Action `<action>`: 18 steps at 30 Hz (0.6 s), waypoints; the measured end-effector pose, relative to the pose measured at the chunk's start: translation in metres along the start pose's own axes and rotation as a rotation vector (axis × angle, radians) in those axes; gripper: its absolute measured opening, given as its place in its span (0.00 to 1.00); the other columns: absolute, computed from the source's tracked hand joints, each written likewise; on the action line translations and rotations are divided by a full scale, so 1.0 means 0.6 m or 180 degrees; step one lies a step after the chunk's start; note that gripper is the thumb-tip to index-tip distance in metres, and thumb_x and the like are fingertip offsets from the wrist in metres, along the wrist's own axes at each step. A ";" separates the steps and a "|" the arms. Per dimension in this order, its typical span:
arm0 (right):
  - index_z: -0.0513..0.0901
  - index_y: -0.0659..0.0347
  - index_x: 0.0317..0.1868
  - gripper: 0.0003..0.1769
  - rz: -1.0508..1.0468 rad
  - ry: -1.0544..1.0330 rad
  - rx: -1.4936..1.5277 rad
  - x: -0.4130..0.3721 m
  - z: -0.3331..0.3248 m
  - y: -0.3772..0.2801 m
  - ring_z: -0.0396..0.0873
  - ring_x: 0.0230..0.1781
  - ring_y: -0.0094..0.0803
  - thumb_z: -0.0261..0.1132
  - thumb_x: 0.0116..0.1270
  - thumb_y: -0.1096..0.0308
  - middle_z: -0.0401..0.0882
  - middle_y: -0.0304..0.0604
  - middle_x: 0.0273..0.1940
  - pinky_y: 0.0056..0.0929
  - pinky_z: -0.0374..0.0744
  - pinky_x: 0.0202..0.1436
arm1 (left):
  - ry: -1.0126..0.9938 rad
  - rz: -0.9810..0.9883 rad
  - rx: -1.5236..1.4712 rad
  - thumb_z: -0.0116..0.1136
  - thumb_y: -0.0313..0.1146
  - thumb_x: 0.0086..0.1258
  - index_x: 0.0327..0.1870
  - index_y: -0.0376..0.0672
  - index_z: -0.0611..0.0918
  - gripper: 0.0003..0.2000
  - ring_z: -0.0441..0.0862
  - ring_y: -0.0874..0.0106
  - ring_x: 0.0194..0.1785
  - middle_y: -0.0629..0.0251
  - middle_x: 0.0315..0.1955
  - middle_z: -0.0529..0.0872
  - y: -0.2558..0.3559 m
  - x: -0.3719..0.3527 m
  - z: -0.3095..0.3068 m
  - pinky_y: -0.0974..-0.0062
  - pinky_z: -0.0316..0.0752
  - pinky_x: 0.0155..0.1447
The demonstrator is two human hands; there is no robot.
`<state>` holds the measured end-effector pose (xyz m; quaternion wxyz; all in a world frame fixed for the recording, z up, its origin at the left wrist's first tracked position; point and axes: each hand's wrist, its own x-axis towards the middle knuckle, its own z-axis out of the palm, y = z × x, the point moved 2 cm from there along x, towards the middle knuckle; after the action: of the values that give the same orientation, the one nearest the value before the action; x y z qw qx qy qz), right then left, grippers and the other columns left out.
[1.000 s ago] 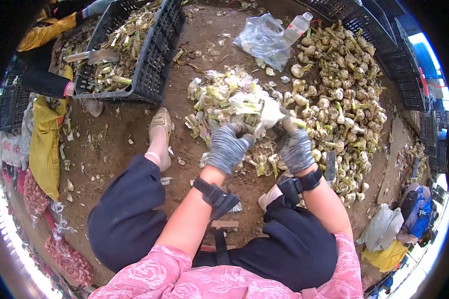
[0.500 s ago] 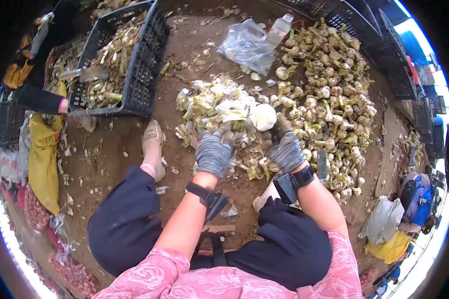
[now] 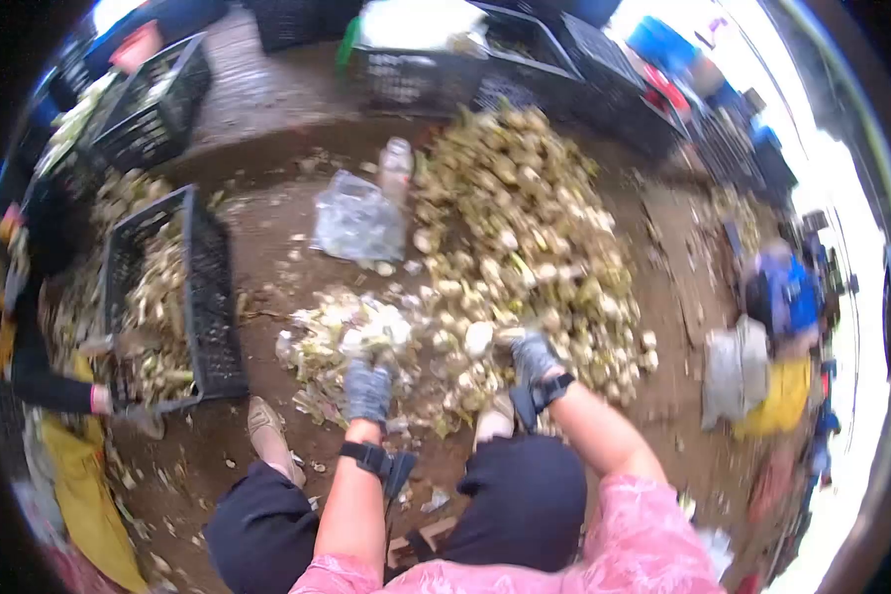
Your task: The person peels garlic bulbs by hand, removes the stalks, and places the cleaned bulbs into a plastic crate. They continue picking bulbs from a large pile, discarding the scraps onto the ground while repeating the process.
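Motion blur softens the whole head view. My right hand, in a grey glove, is over the near left side of a big pile of garlic bulbs. At its fingertips is a peeled white garlic bulb, which the fingers seem closed on. My left hand, gloved the same way, touches the near side of a heap of garlic skins and trimmings. Its fingertips are smeared against the pale skins, so I cannot see if anything is in them.
A black crate of garlic stalks stands at left, with another person's arm beside it. A plastic bag and a bottle lie beyond the skins. More crates line the back; sacks lie at right.
The view has tilted up and turned, bringing the back crates into sight. My right hand and the white bulb have moved right, away from the heap of skins. My left hand stays by the heap.
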<state>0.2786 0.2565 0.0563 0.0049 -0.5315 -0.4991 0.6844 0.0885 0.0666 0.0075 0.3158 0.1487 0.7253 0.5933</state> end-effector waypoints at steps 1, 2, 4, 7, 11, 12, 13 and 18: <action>0.78 0.55 0.28 0.02 -0.0337 0.0249 0.0458 0.017 -0.049 0.054 0.69 0.22 0.21 0.60 0.52 0.69 0.75 0.32 0.25 0.22 0.68 0.24 | 0.0183 0.0467 -0.0060 0.50 0.29 0.64 0.46 0.41 0.76 0.10 0.74 0.78 0.33 0.69 0.35 0.80 0.042 -0.007 0.009 0.78 0.72 0.39; 0.78 0.56 0.28 0.03 -0.0646 0.0504 0.1761 -0.028 -0.070 0.054 0.71 0.24 0.22 0.62 0.51 0.69 0.76 0.32 0.26 0.22 0.69 0.26 | -0.0254 -0.0780 -0.1374 0.50 0.26 0.61 0.38 0.41 0.79 0.07 0.74 0.75 0.34 0.64 0.33 0.80 -0.003 0.014 0.016 0.78 0.71 0.40; 0.75 0.49 0.26 0.03 -0.1015 0.0954 0.2027 -0.135 -0.130 0.045 0.65 0.20 0.18 0.61 0.54 0.64 0.72 0.28 0.22 0.18 0.63 0.23 | -0.0535 -0.0841 -0.0951 0.51 0.32 0.61 0.35 0.43 0.78 0.06 0.72 0.74 0.29 0.66 0.27 0.77 -0.030 0.044 0.013 0.77 0.70 0.35; 0.79 0.53 0.26 0.02 -0.0402 0.2634 0.2221 -0.291 -0.300 0.165 0.68 0.18 0.19 0.62 0.52 0.67 0.73 0.30 0.19 0.19 0.66 0.22 | -0.0772 -0.1317 -0.0768 0.54 0.40 0.60 0.30 0.46 0.77 0.08 0.70 0.73 0.23 0.68 0.19 0.74 -0.061 0.111 0.004 0.75 0.68 0.28; 0.81 0.57 0.34 0.09 -0.0146 0.4021 0.0935 -0.610 -0.438 0.403 0.75 0.27 0.25 0.59 0.59 0.62 0.78 0.36 0.26 0.23 0.74 0.30 | -0.0733 -0.1492 -0.0351 0.53 0.47 0.62 0.24 0.49 0.74 0.13 0.68 0.72 0.19 0.70 0.14 0.71 -0.056 0.112 0.019 0.75 0.67 0.25; 0.78 0.54 0.30 0.08 -0.0214 0.4309 0.2157 -0.682 -0.449 0.468 0.71 0.22 0.23 0.61 0.58 0.60 0.73 0.34 0.22 0.23 0.72 0.24 | -0.0591 -0.1507 -0.0195 0.53 0.46 0.62 0.29 0.46 0.77 0.13 0.73 0.71 0.23 0.66 0.19 0.77 -0.063 0.108 0.023 0.74 0.71 0.29; 0.75 0.52 0.25 0.09 -0.0038 0.4758 0.1555 -0.751 -0.421 0.481 0.68 0.17 0.22 0.63 0.56 0.58 0.69 0.32 0.19 0.23 0.68 0.20 | -0.0637 -0.1519 -0.0154 0.53 0.46 0.62 0.29 0.46 0.77 0.13 0.73 0.71 0.23 0.66 0.19 0.77 -0.081 0.122 0.015 0.74 0.71 0.29; 0.65 0.51 0.17 0.15 0.0502 0.4858 0.3023 -0.946 -0.362 0.747 0.57 0.07 0.27 0.60 0.57 0.61 0.57 0.33 0.12 0.27 0.56 0.09 | -0.1543 -0.0352 0.0537 0.54 0.33 0.62 0.47 0.40 0.76 0.13 0.79 0.68 0.38 0.59 0.37 0.81 -0.192 0.227 -0.021 0.71 0.76 0.42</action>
<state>0.9193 -0.1260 0.1717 0.5068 -0.8159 0.0131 0.2779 -0.0043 0.1088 -0.1395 0.4988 0.2725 0.6823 0.4597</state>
